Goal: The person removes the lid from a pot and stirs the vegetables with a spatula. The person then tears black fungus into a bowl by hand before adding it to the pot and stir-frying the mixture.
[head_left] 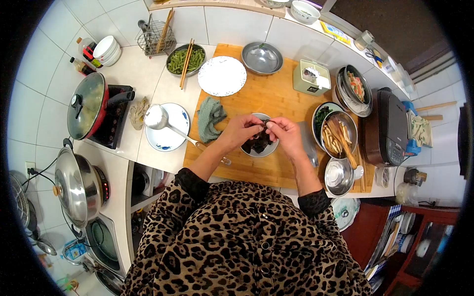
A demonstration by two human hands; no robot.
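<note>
Both hands meet above a bowl (259, 152) of dark, wrinkled pieces on the wooden board (276, 96). My left hand (243, 129) pinches a small dark piece between thumb and fingertips. Facing it, my right hand (285, 133) holds the same or an adjoining dark piece in its fingertips. The fingers hide part of the bowl. A green cloth (211, 118) lies left of my left hand. Beside my right hand, a cleaver-like grey blade (308, 143) lies partly hidden on the board.
Right of the board stand bowls of greens (322, 114) and sliced mushrooms (332, 140), and a dark cooker (386, 126). A plate with a ladle (157, 117) and a lidded red pan (88, 106) are at left. Green beans (186, 59) and a white plate (222, 76) sit behind.
</note>
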